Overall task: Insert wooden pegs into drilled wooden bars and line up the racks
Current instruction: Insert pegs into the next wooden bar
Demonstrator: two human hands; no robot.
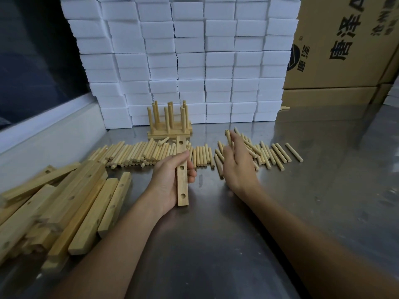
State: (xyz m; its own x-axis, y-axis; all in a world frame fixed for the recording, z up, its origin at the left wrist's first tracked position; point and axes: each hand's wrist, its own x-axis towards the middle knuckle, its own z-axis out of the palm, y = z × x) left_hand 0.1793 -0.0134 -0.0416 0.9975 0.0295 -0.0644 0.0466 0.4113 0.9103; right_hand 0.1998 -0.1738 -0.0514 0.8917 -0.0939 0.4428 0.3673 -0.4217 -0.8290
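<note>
My left hand (pixel 170 180) grips a drilled wooden bar (pixel 182 180) at its middle, long axis pointing away from me, three holes showing. My right hand (pixel 237 165) hovers just right of it and pinches a wooden peg (pixel 228 137) at the fingertips, the peg standing roughly upright. Loose pegs lie in a row across the steel table, a dense batch (pixel 138 154) on the left and a scattered batch (pixel 269 154) on the right. Finished racks (pixel 169 124) with upright pegs stand behind, against the foam blocks.
A heap of drilled bars (pixel 64 208) lies at the left front. White foam blocks (pixel 194 61) are stacked as a wall at the back. Cardboard boxes (pixel 345 50) stand at the back right. The steel table (pixel 216 244) spreads before me.
</note>
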